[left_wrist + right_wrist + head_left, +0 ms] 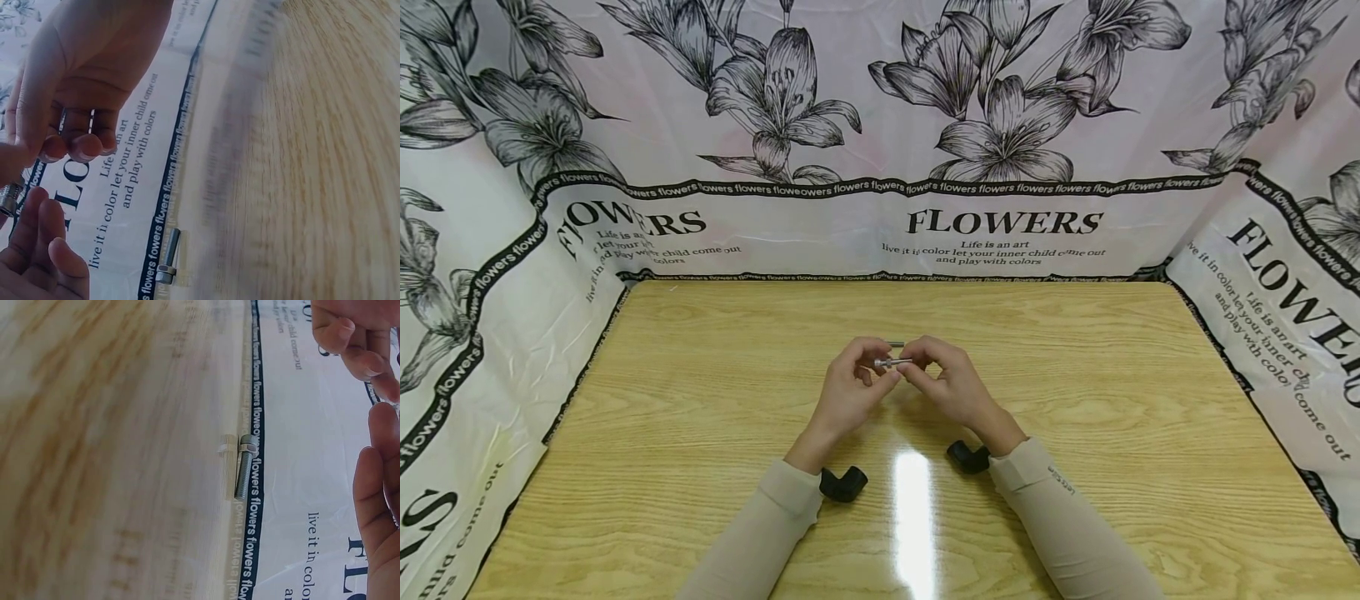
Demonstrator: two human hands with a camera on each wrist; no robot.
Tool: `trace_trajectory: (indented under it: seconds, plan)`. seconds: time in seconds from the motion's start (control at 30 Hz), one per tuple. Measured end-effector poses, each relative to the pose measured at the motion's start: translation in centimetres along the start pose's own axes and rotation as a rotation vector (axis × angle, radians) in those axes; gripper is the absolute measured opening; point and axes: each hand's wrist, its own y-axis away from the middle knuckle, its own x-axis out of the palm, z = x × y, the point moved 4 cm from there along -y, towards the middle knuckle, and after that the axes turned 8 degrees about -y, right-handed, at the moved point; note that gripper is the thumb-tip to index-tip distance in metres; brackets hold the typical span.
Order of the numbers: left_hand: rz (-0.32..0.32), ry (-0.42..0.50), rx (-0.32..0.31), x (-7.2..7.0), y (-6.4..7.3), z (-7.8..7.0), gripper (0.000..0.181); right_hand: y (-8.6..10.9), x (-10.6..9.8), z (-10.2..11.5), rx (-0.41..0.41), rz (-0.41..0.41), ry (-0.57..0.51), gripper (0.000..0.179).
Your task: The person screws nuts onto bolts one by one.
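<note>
Over the middle of the table, both hands meet at a small silver bolt [891,362] with a nut on its shank. My left hand [853,379] holds it near the head, thumb and fingers curled close about it. From the other side, my right hand [951,385] pinches the shank's end between thumb and forefinger. In the left wrist view, the knurled bolt head [9,199] shows at the left edge, partly cut off. Beyond the hands lies a second bolt [245,465] on the tabletop, a nut near its head; the hands partly cover it in the head view.
The wood-grain table [700,392] is bordered at the back and sides by white floral cloth [820,233]. Black curved pieces [844,484] sit by both sleeve cuffs. A bright reflection lies on the tabletop between the forearms.
</note>
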Motion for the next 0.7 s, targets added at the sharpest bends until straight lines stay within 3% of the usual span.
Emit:
trace_trajectory:
  seconds: [0.17,0.5,0.7]
  plan:
    - [-0.003,0.008,0.032,0.03,0.05,0.0,0.016,-0.01,0.0,-0.06,-0.002,-0.001,-0.014,0.008]
    - [0.009,0.0,-0.07,0.04,0.05,0.08,0.011,-0.01,0.03,-0.1,-0.008,0.006,-0.025,0.009]
    - [0.007,-0.04,-0.089,0.0,0.1,-0.11,0.012,-0.05,0.03,-0.08,-0.009,0.006,-0.019,0.009]
